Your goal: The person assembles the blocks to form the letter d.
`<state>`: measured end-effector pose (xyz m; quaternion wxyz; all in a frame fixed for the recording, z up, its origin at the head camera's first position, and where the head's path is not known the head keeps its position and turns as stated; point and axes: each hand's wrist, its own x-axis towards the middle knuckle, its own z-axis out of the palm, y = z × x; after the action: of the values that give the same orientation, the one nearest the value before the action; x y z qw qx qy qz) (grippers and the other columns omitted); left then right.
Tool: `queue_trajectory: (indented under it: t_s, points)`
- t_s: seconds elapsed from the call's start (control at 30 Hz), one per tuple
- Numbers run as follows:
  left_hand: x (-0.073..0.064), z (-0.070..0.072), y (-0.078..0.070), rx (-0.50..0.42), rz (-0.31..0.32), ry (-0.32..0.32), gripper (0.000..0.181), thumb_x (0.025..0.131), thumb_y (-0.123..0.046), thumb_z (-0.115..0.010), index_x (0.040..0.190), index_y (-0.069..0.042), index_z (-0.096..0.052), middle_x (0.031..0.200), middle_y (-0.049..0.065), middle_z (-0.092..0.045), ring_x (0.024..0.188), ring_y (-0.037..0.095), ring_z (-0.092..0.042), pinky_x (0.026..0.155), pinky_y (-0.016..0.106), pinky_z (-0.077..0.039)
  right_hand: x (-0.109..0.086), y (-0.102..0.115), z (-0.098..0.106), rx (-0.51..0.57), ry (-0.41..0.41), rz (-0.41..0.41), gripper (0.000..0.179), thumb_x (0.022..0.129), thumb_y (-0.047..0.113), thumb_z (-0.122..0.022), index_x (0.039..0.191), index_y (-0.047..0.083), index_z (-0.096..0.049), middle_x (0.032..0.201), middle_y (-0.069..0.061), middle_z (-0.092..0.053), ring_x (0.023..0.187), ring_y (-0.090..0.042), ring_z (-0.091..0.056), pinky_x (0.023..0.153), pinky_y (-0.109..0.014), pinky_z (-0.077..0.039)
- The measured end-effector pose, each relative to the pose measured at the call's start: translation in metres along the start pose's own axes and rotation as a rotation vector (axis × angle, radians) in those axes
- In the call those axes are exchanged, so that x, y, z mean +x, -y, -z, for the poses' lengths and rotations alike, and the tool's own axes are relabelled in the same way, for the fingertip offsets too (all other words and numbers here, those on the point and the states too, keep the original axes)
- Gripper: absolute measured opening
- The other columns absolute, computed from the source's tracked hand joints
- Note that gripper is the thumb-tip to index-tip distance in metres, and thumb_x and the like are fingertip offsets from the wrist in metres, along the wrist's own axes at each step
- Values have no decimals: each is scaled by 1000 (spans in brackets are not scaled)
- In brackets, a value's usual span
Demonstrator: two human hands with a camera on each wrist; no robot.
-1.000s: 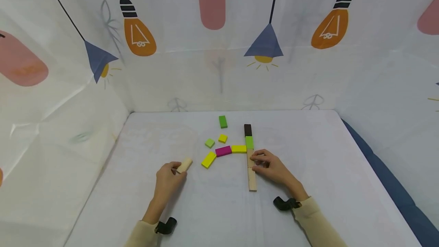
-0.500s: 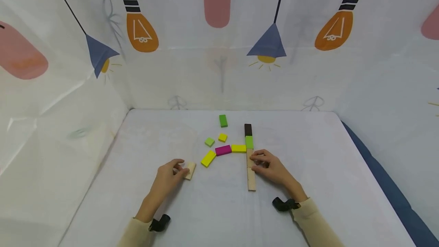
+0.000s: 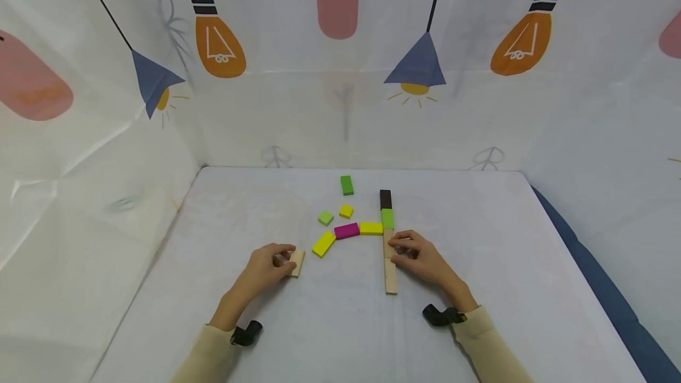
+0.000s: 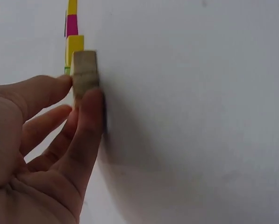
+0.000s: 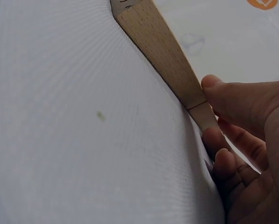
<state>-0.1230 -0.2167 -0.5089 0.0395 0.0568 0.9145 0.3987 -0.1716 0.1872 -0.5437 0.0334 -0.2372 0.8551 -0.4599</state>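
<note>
In the head view my left hand (image 3: 268, 268) holds a plain wooden block (image 3: 297, 263) left of the coloured row. The left wrist view shows my thumb and fingertips pinching this block (image 4: 85, 70), with a faint line across its face. My right hand (image 3: 422, 260) touches the right side of a straight column, close to the seam between two plain wooden blocks (image 3: 391, 279). Its thumb and fingers stand apart along that side, as the right wrist view also shows on the wooden block (image 5: 162, 51). A green block (image 3: 387, 218) and a dark block (image 3: 385, 199) continue the column.
A yellow block (image 3: 371, 229), a magenta block (image 3: 347, 231) and another yellow block (image 3: 324, 244) run leftward from the column. Behind them lie a small light green block (image 3: 326, 217), a small yellow block (image 3: 346, 211) and a green block (image 3: 347, 185) on the white table (image 3: 239, 205).
My left hand has shifted a little rightward with its wooden block, which has turned more upright in the head view. The right hand stays at the column. The head view has shifted slightly.
</note>
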Motion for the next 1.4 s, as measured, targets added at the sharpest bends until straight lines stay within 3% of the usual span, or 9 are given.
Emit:
queue_trajectory:
  t_s: [0.2, 0.4, 0.57, 0.9, 1.4]
  points:
    - [-1, 1, 1, -39, -15, 139, 38, 87, -14, -81, 122, -4, -73, 96, 2, -70, 77, 11, -65, 64, 22, -54, 0, -1, 1, 0, 4, 6, 33, 90, 12, -79, 122, 7, -74, 128, -11, -63, 98, -25, -64, 78, -23, -51]
    - [-4, -10, -8, -70, -16, 167, 37, 86, -15, -82, 120, -6, -73, 93, 0, -68, 74, 11, -62, 62, 21, -52, 1, -1, 1, -11, 2, 23, 32, 91, 14, -79, 122, 8, -74, 127, -11, -64, 96, -22, -63, 77, -22, -52]
    - [-5, -18, -11, -64, -27, 139, 33, 85, -15, -83, 116, -8, -73, 90, -4, -67, 70, 9, -59, 61, 20, -51, 2, -5, 1, -9, -6, 39, 31, 91, 15, -80, 121, 11, -75, 126, -9, -64, 94, -17, -62, 75, -21, -51]
    - [-5, -28, -19, -50, 16, 42, 32, 84, -14, -85, 114, -10, -73, 85, -5, -67, 68, 10, -56, 62, 20, -49, 3, -3, 2, -2, 4, 12, 33, 91, 19, -80, 122, 11, -75, 127, -9, -64, 96, -19, -62, 76, -21, -51]
    - [-6, -32, -25, -31, 35, 31, 35, 87, -14, -83, 119, -10, -71, 86, -4, -67, 67, 11, -55, 60, 20, -48, 0, -4, 2, -2, -3, 17, 33, 90, 16, -80, 122, 11, -75, 127, -9, -64, 97, -18, -63, 77, -21, -52]
